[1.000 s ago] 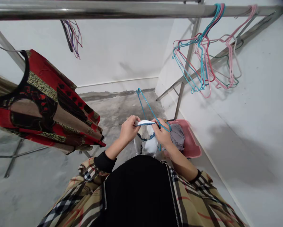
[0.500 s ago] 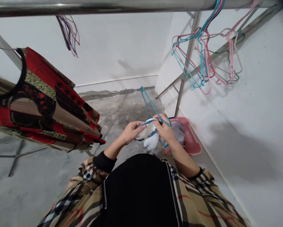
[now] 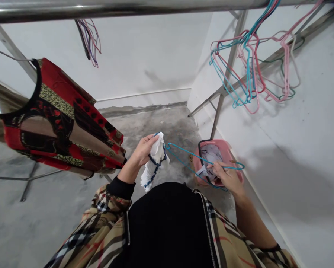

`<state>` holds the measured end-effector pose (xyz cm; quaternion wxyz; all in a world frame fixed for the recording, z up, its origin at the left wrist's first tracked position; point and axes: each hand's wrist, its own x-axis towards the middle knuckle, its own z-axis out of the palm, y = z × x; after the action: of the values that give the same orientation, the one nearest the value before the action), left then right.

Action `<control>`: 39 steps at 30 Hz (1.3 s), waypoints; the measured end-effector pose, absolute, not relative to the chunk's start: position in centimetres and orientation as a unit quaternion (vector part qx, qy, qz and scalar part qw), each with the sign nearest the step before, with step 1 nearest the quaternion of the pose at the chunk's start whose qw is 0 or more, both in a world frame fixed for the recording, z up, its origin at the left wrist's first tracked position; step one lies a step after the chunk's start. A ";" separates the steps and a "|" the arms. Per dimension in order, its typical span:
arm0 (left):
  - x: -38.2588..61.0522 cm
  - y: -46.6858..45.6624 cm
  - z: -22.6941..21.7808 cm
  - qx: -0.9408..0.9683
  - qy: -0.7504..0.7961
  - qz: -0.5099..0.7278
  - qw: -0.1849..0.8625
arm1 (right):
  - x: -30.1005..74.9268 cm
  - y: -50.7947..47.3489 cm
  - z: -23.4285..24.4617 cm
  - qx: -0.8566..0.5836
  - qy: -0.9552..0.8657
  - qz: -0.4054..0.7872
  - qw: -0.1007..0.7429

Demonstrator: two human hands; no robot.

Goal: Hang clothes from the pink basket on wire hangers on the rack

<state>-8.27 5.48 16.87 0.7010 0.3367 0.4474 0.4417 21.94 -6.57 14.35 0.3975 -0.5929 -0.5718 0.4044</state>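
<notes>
My left hand (image 3: pixel 143 149) pinches the top of a small white garment with blue trim (image 3: pixel 156 158), which hangs down in front of my body. Its exact kind is unclear. My right hand (image 3: pixel 225 175) is closed on a blue wire clothes hanger (image 3: pixel 189 152) near one end, over the basket. The hanger's hook end points left and reaches close to the white garment. Beneath my right hand stands a pink basket (image 3: pixel 224 149) with grey laundry (image 3: pixel 211 155) in it.
A metal rail (image 3: pixel 128 11) crosses the top. Blue and pink hangers (image 3: pixel 249 70) hang at its right, with several darker ones (image 3: pixel 89 42) farther back. A red patterned garment (image 3: pixel 55 96) hangs at left. White walls (image 3: pixel 309 130) close off the right side and back.
My hands have moved apart. My right hand has let go of the white garment and swung right with the hanger, over the basket. The garment now hangs from my left hand alone.
</notes>
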 end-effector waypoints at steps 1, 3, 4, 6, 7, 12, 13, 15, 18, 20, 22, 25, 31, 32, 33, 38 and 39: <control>-8.3 5.6 16.9 0.343 0.447 0.440 0.699 | 21.6 -6.4 14.5 -0.590 -0.580 0.402 0.393; -8.2 5.6 16.9 0.373 0.450 0.428 0.689 | 20.5 -5.7 14.7 -0.581 -0.608 0.384 0.381; -8.1 5.6 16.9 0.401 0.452 0.419 0.678 | 19.9 -5.3 14.7 -0.575 -0.626 0.371 0.374; -7.7 5.3 16.9 0.488 0.452 0.388 0.638 | 18.6 -4.2 14.6 -0.563 -0.657 0.345 0.364; -7.6 5.0 17.0 0.546 0.447 0.366 0.607 | 17.9 -3.7 14.5 -0.559 -0.667 0.335 0.361; -6.6 3.5 17.6 0.804 0.443 0.215 0.334 | 15.1 -1.7 13.9 -0.554 -0.681 0.307 0.367; -6.5 3.2 17.8 0.828 0.451 0.191 0.272 | 14.8 -1.4 13.8 -0.548 -0.685 0.305 0.369; -6.6 3.1 18.4 0.858 0.457 0.169 0.161 | 14.7 -0.8 13.8 -0.534 -0.694 0.305 0.374; -7.2 3.4 19.4 0.886 0.428 0.172 0.044 | 15.2 0.1 13.9 -0.519 -0.703 0.307 0.378; -7.5 3.7 19.8 0.900 0.406 0.158 0.025 | 15.7 0.8 14.0 -0.513 -0.711 0.301 0.376; -7.8 3.9 20.0 0.905 0.404 0.125 0.044 | 16.1 1.4 14.1 -0.506 -0.723 0.275 0.383; -7.7 3.4 19.8 0.892 0.437 0.104 0.051 | 16.2 1.6 13.9 -0.512 -0.709 0.154 0.461; -7.4 2.1 19.7 0.840 0.513 0.180 -0.015 | 14.3 -1.1 10.0 -0.590 -0.576 0.040 0.565; -7.3 1.9 19.8 0.835 0.516 0.190 -0.019 | 13.7 -1.5 9.0 -0.588 -0.598 0.089 0.537; -7.3 1.8 20.0 0.833 0.516 0.200 -0.021 | 13.1 -1.7 8.0 -0.586 -0.622 0.144 0.500; -6.5 1.3 20.3 0.840 0.492 0.228 -0.019 | 10.8 0.1 5.2 -0.637 -0.620 0.287 0.356; -6.3 1.2 20.2 0.842 0.487 0.234 -0.018 | 10.6 0.8 5.1 -0.651 -0.609 0.285 0.352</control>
<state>-6.29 1.16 20.20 -0.0183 0.8416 0.4866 0.2337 10.60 0.78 5.13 0.3522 -0.6505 -0.6095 0.2853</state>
